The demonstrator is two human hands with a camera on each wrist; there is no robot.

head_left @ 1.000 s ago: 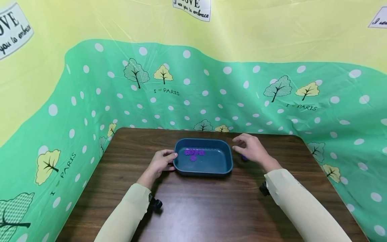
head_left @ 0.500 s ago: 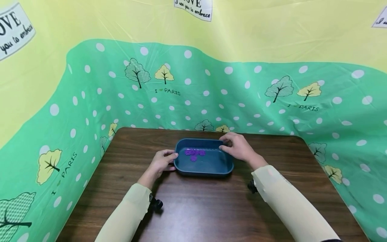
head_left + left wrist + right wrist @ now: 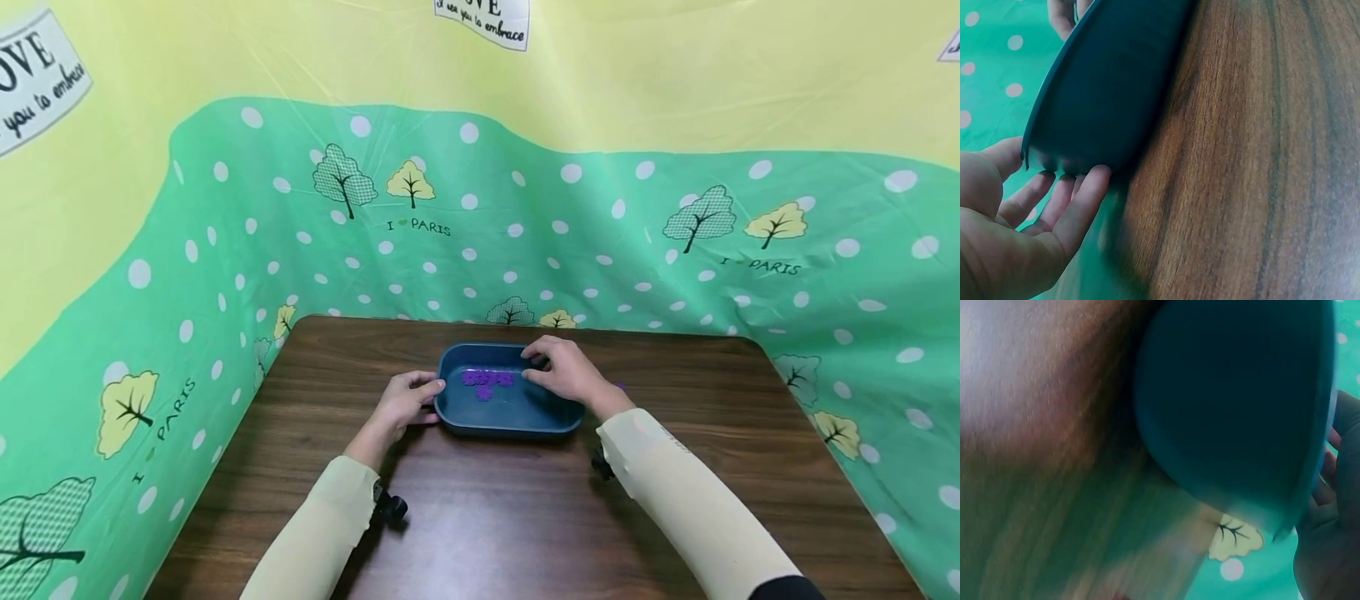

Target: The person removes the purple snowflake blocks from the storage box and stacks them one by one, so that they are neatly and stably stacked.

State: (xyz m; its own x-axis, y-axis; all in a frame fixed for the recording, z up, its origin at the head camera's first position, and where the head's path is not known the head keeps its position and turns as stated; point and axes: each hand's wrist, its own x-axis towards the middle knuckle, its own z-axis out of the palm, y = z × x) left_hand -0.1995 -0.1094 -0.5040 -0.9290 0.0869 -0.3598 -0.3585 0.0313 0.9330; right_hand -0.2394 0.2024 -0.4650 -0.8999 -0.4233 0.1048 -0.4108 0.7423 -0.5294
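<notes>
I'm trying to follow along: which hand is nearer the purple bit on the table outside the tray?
Right. The right hand is over the tray, a little left of the purple bit; the left hand holds the tray's left end, much farther left.

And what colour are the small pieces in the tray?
The small pieces are purple, clearest in the head view.

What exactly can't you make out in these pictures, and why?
Right hand: whether it holds anything; the blue tray hides its fingertips in the right wrist view.
Purple piece right of the tray: partly behind the right forearm, head view.
Purple cluster inside: exact count; too small, head view.
</notes>
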